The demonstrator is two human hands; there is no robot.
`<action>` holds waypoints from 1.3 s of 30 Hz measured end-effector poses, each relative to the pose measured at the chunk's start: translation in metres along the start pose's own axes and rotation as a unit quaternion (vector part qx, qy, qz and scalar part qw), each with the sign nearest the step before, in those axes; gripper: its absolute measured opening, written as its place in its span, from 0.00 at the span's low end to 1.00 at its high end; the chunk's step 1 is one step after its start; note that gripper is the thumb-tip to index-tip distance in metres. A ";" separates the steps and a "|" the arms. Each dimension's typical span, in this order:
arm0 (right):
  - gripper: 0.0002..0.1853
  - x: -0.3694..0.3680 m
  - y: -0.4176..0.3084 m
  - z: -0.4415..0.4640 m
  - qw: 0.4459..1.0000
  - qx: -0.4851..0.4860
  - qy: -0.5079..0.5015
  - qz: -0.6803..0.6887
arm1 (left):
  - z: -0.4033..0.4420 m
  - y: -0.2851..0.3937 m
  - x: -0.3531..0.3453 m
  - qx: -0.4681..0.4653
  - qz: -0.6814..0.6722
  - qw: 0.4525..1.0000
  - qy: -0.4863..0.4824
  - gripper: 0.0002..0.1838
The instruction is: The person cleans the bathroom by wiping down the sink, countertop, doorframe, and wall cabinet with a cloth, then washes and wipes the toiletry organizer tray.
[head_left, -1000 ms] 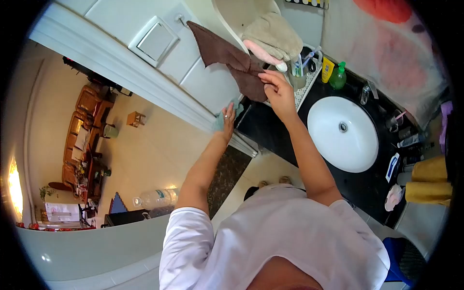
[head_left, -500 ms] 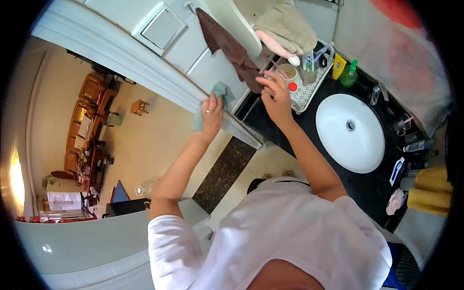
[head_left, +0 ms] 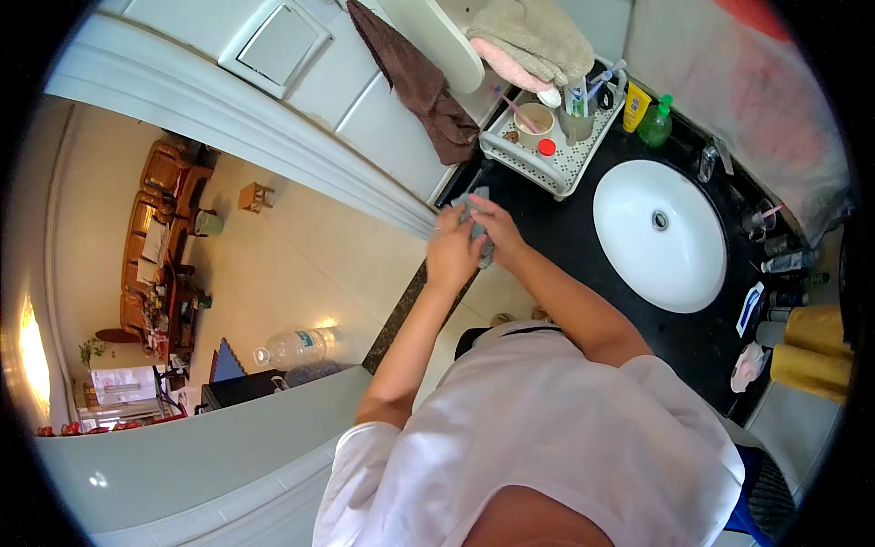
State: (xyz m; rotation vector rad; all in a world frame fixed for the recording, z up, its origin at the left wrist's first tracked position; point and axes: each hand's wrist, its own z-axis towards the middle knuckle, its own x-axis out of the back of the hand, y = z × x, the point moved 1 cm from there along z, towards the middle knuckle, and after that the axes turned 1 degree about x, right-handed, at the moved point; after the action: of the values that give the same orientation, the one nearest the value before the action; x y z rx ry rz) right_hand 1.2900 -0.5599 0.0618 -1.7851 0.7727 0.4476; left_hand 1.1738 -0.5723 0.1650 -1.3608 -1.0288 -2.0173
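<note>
A grey-green cleaning cloth (head_left: 484, 254) is bunched between my two hands, beside the near left corner of the black counter. My left hand (head_left: 452, 251), with a ring on one finger, is closed on it. My right hand (head_left: 498, 228) grips the cloth from the other side, fingers bent over its upper part. Much of the cloth is hidden by my fingers. Above them, a brown towel (head_left: 415, 82) hangs against the tiled wall.
The black counter (head_left: 556, 232) holds a white sink (head_left: 661, 273), a tray (head_left: 567, 187) with cups and toothbrushes, a yellow tube (head_left: 636, 107) and a green bottle (head_left: 655, 123). A wall switch (head_left: 276, 46) is upper left, above the white door frame (head_left: 264, 137).
My left hand has come down and right from the door frame with the cloth. My right hand has left the brown towel, moved down and taken hold of the cloth too.
</note>
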 end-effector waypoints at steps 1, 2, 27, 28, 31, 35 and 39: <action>0.26 0.001 -0.002 0.010 0.999 0.035 -0.035 -0.017 | 0.000 0.000 0.022 -0.011 -0.001 0.995 0.102 0.24; 0.31 -0.002 -0.008 0.024 0.998 0.052 0.007 -0.016 | 0.000 -0.003 0.044 -0.022 -0.001 0.979 0.202 0.22; 0.24 -0.056 0.000 0.080 0.820 0.179 0.262 -0.477 | 0.080 -0.066 0.136 0.012 -0.037 0.825 0.564 0.41; 0.24 -0.058 0.005 0.078 0.815 0.191 0.275 -0.472 | 0.078 -0.068 0.136 0.024 -0.039 0.838 0.544 0.43; 0.25 -0.051 0.022 0.052 0.827 0.216 0.146 -0.498 | 0.079 -0.075 0.134 0.023 -0.039 0.845 0.533 0.45; 0.26 -0.036 0.031 0.044 0.863 0.223 0.043 -0.451 | 0.082 -0.071 0.134 -0.003 0.001 0.827 0.561 0.41; 0.26 -0.029 0.011 0.019 0.933 0.182 0.025 -0.309 | 0.058 -0.054 0.131 0.034 0.040 0.844 0.534 0.41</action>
State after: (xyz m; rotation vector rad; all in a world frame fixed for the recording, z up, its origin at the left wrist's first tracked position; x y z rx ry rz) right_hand 1.2630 -0.5359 0.0667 -1.5819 0.2667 -0.1541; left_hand 1.1158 -0.4926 0.2822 -0.0818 -0.4734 -2.1399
